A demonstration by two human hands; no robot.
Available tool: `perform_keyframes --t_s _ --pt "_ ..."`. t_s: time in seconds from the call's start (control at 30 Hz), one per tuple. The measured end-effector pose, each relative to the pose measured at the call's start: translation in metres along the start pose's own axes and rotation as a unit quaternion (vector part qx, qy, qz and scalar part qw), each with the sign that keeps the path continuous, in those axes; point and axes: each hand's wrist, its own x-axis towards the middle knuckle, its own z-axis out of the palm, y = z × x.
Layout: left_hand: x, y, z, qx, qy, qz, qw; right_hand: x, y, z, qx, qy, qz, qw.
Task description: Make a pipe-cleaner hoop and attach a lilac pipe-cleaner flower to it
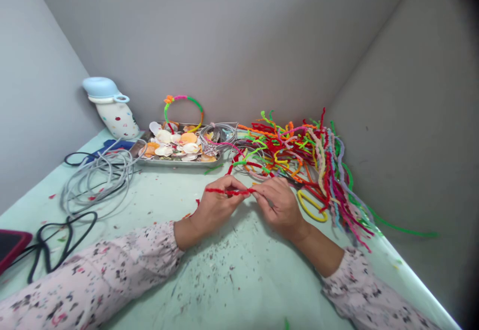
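Note:
Between my two hands runs a red pipe cleaner (232,191), held level above the table. My left hand (219,205) pinches it between thumb and fingers, and one end sticks out to the left. My right hand (280,205) is closed at its other side, fingertips pressed together on it. Just behind the hands rises an arch of red and green pipe cleaner (245,163); its lower part is hidden by the hands. A yellow pipe cleaner loop (312,206) lies right of my right hand.
A heap of coloured pipe cleaners (299,145) spreads at the back right. A metal tray (179,163) of seashells (189,148) holds up a multicoloured hoop (197,104). Left are a bottle (112,108), coiled grey wire (99,180), black cord (69,225) and a red-edged device (13,245).

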Motion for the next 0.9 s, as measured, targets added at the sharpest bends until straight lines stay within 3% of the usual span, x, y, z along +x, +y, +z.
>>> perform_keyframes --t_s 0.2,0.43,0.9 --pt "0.0014 -0.0057 0.0031 -0.103 -0.018 -0.068 0.992 -0.0007 0.0011 0.0005 0.001 -0.005 -0.008 1.000" --pt "0.0019 -0.0089 0.0038 -0.131 0.008 -0.125 0.983 -0.0020 0.0028 0.0012 -0.001 -0.016 -0.018 1.000" --pt "0.0048 -0.0072 0.0051 -0.102 -0.021 -0.076 0.992 -0.0028 0.0033 0.0046 -0.007 0.001 0.037 0.999"
